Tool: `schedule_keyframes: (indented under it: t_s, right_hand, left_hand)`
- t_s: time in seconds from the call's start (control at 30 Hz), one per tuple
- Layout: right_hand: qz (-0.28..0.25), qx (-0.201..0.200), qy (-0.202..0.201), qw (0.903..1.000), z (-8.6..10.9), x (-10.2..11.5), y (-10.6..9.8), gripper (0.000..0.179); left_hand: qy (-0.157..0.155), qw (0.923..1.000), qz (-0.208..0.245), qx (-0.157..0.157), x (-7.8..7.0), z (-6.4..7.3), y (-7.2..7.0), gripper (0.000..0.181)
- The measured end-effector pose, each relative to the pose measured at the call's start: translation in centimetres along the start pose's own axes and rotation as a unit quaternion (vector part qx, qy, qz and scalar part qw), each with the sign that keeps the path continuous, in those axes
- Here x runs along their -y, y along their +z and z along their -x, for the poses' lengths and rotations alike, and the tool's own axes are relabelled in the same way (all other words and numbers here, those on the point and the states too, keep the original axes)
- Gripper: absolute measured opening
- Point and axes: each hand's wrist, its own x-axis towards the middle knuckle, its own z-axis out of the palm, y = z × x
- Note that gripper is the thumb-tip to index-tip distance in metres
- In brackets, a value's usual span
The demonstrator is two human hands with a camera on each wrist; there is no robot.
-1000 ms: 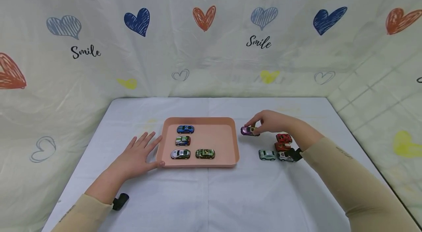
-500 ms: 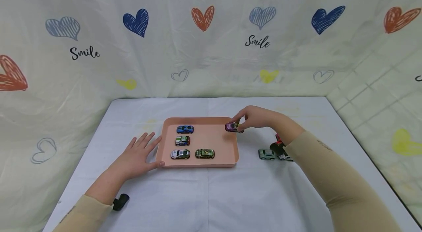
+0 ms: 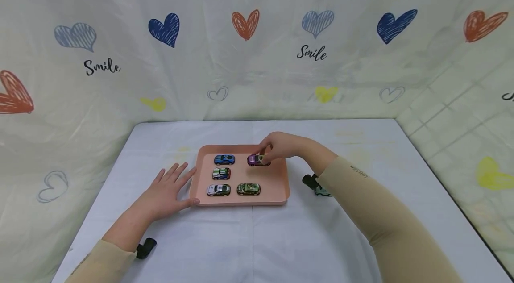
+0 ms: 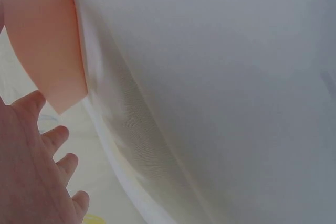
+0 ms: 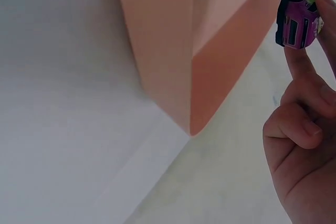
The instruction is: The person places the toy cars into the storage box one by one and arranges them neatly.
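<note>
Between the thumb and a finger of my right hand (image 3: 281, 145) is a purple toy car (image 5: 299, 22), held over the back right part of a pink tray (image 3: 277, 185). My left hand (image 3: 166, 193) lies with its fingers spread at the tray's left side, the thumb touching the front left corner. Inside the tray a blue toy car (image 3: 224, 159), a white and green toy car (image 3: 221, 173) and a silver toy car (image 3: 218, 190) form a column on the left. A green camouflage toy car (image 3: 248, 189) stands right of the silver one.
A pale green toy car (image 3: 322, 192) on the white-covered table (image 3: 249, 247) is partly hidden by my right sleeve (image 3: 373, 202) and its black wrist camera (image 3: 310, 181). A heart-printed curtain (image 3: 273, 68) hangs behind the table.
My right hand has carried the purple toy car leftward from the table to over the tray. Its sleeve now covers the red cars at the right. My left hand has stayed put.
</note>
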Motion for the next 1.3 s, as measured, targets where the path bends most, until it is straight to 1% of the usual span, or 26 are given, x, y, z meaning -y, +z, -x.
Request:
schedule_keyframes:
  t_s: [0.17,0.33,0.5,0.67,0.9,1.13,1.23,1.3]
  right_hand:
    - [0.008,0.006,-0.011,0.9999,-1.5,1.3,0.6,0.033]
    - [-0.002,0.013,-0.014,0.9998,-2.4,2.1,1.1,0.032]
    - [-0.012,0.023,0.004,0.9997,-2.9,2.1,1.8,0.031]
    - [-0.004,0.037,0.017,0.9991,-3.4,1.7,2.9,0.031]
    - [0.027,0.049,0.03,0.998,-4.0,1.8,3.9,0.029]
    - [0.068,0.053,0.053,0.9949,-3.9,2.1,4.1,0.031]
    - [0.091,0.058,0.052,0.9928,-4.0,2.1,4.2,0.033]
    - [0.094,0.06,0.048,0.9926,-4.1,2.2,4.2,0.034]
  left_hand:
    - [0.0,1.0,0.002,0.0,0.2,0.0,0.1,0.097]
    - [0.0,1.0,0.004,-0.002,0.3,0.1,0.1,0.098]
    - [0.004,0.9999,0.006,-0.008,0.1,0.2,0.1,0.097]
    - [0.003,0.9999,0.004,-0.011,-0.1,0.2,-0.1,0.096]
    - [0.0,1.0,0.004,-0.006,-0.1,0.2,-0.1,0.096]
    - [0.0,1.0,0.001,-0.004,0.0,0.1,-0.1,0.097]
    - [0.001,1.0,0.004,-0.007,0.0,0.2,-0.2,0.097]
    - [0.002,0.9999,0.007,-0.01,0.1,0.2,-0.1,0.097]
